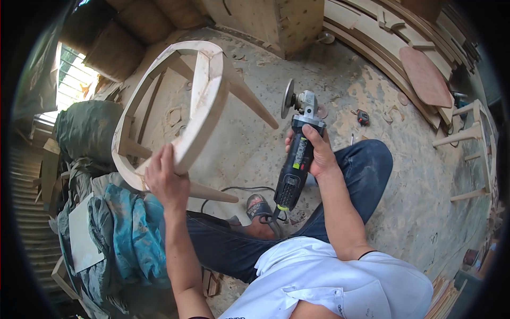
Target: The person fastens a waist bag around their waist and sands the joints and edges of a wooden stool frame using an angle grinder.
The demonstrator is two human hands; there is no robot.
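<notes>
A pale wooden chair frame [210, 109] with a rounded seat rim and tapered legs is tilted in front of me on the left. My left hand [166, 175] grips its near rim, fingers wrapped over the wood. In my right hand [314, 148] is a black angle grinder [294, 169], held upright by its body with the head pointing away from me. The round disc [287, 99] at its head stands apart from the chair frame. From the grinder's lower end a dark cord [239, 187] runs off across the floor.
A tape measure [362, 117] lies on the dusty concrete floor to the right. Long boards and a reddish wooden panel [426, 76] are stacked at the back right. Another wooden frame [470, 139] stands at far right. Blue cloth [133, 228] is heaped on my left.
</notes>
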